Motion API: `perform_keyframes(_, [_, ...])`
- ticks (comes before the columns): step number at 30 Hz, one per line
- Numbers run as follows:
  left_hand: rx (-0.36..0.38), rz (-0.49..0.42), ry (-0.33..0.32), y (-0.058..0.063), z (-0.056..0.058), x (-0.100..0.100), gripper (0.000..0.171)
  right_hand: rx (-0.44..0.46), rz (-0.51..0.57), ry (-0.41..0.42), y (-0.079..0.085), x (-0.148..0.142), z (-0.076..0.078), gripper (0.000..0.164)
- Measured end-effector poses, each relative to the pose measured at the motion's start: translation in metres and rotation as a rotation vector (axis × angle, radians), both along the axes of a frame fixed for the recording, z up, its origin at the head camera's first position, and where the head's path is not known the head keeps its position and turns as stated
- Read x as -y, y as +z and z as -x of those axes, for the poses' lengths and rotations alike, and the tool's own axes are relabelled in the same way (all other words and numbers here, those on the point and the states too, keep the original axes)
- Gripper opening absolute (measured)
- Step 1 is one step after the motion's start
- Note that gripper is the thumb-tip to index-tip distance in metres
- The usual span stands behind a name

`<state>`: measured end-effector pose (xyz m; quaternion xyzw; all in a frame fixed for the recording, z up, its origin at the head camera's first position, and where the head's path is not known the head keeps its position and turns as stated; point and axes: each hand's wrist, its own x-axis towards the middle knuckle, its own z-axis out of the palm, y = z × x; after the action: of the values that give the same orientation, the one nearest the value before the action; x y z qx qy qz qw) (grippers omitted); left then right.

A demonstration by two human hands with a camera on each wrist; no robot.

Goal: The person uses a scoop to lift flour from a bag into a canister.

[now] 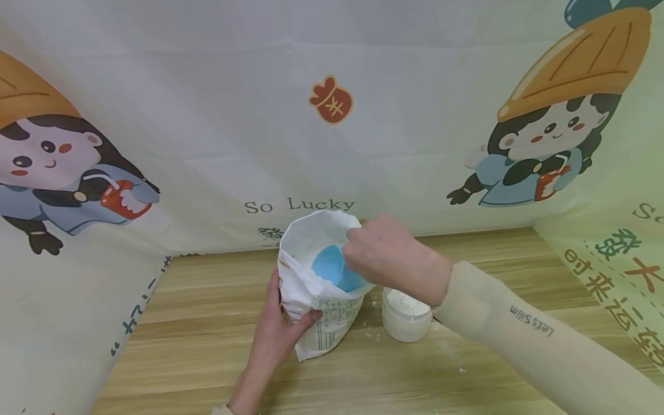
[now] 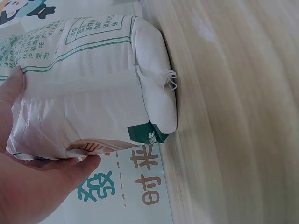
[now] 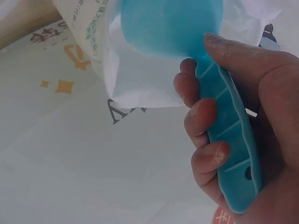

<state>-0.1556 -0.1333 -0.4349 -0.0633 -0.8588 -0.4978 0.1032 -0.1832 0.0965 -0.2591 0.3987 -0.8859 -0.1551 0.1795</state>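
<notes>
A white woven bag (image 1: pixel 332 317) with green print stands upright on the table, its mouth open and white powder inside. My left hand (image 1: pixel 282 323) grips the bag's side, thumb on the front face; the left wrist view shows that hand (image 2: pixel 42 182) around the bag (image 2: pixel 88 98). In my right hand (image 1: pixel 389 253) is the handle of a blue scoop (image 1: pixel 329 265), whose bowl is in the bag's mouth. The right wrist view shows fingers curled round the ribbed handle of the scoop (image 3: pixel 229 135), with powder on the thumb. What the bowl holds is partly hidden.
Just right of the bag stands a clear round jar (image 1: pixel 407 323) with white powder in it, partly under my right forearm. Powder specks lie on the wooden table (image 1: pixel 218 340) around the jar. A printed cloth (image 1: pixel 233 115) hangs behind and at both sides.
</notes>
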Motion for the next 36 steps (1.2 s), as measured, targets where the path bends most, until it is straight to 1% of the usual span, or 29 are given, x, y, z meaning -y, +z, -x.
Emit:
perform_keyframes(4, [0.008,0.000,-0.003,0.000,0.000,0.000,0.115,0.014,0.033,0.011,-0.006,-0.003,0.002,0.025])
perform_keyframes(10, [0.001,0.002,-0.001,-0.001,0.000,0.001,0.115,0.015,0.092,0.004,-0.019,-0.006,0.005,0.017])
perform_keyframes(15, [-0.011,-0.001,-0.005,-0.001,0.000,0.001,0.115,-0.024,0.148,0.022,-0.028,-0.009,0.006,0.025])
perform_keyframes(21, [-0.024,-0.004,-0.010,-0.001,0.002,0.000,0.114,-0.036,0.183,0.030,-0.037,-0.011,0.005,0.028])
perform_keyframes(27, [-0.031,-0.012,-0.011,-0.001,0.002,-0.001,0.115,0.002,0.212,0.018,-0.044,-0.012,0.005,0.028])
perform_keyframes(36, [-0.037,-0.008,-0.015,-0.002,0.002,-0.002,0.114,0.044,0.302,0.013,-0.053,-0.013,0.004,0.026])
